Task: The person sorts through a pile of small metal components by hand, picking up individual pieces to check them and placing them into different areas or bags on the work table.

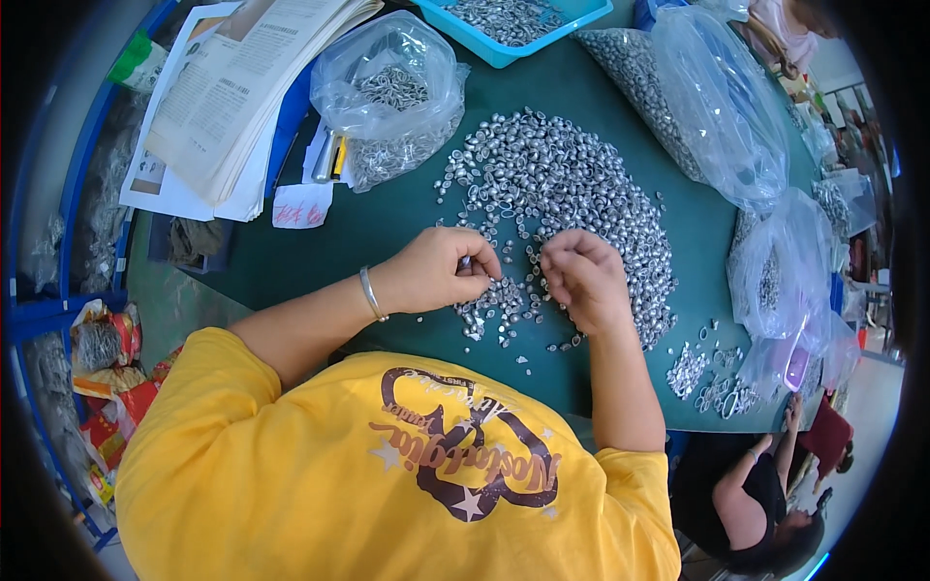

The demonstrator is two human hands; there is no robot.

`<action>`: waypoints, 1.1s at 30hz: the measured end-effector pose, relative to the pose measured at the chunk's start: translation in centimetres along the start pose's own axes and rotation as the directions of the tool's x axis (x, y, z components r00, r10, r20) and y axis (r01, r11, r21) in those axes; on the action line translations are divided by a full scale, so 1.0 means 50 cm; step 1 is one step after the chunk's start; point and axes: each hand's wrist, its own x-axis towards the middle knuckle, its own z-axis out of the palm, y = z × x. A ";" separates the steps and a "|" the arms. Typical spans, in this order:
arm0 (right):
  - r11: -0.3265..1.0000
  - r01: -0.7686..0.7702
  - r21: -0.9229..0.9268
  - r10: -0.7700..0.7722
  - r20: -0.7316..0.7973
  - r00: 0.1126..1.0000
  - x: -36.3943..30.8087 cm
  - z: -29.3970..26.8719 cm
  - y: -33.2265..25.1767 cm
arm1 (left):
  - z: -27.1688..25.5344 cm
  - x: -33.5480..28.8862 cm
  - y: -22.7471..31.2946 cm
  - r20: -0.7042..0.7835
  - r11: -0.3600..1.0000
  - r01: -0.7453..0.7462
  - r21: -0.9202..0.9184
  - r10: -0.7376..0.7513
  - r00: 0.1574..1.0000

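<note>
A broad heap of small, shiny silver metal pieces (567,179), rounded and cup-like, spreads over the green tabletop (339,252). At its near left edge my left hand (441,269) is closed, thumb and forefinger together over a smaller cluster of the pieces (499,302). My right hand (588,278) is closed too, its fingers curled in a pinch against the near side of the heap. Whatever either pinch holds is too small or hidden to make out. A few pieces lie scattered between the two hands.
Clear bags of metal parts (397,107) and a blue tray (504,48) stand beyond the heap. Papers (223,107) lie at left, with a yellow-black marker (339,158). More bags (722,107) and small ring piles (727,392) are at right. Other people sit along the right side.
</note>
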 end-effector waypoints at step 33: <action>-0.181 0.184 -0.966 -0.516 0.252 0.819 0.114 0.018 -0.007 | -0.021 0.116 -0.009 -0.132 0.567 -0.161 0.808 0.440 0.888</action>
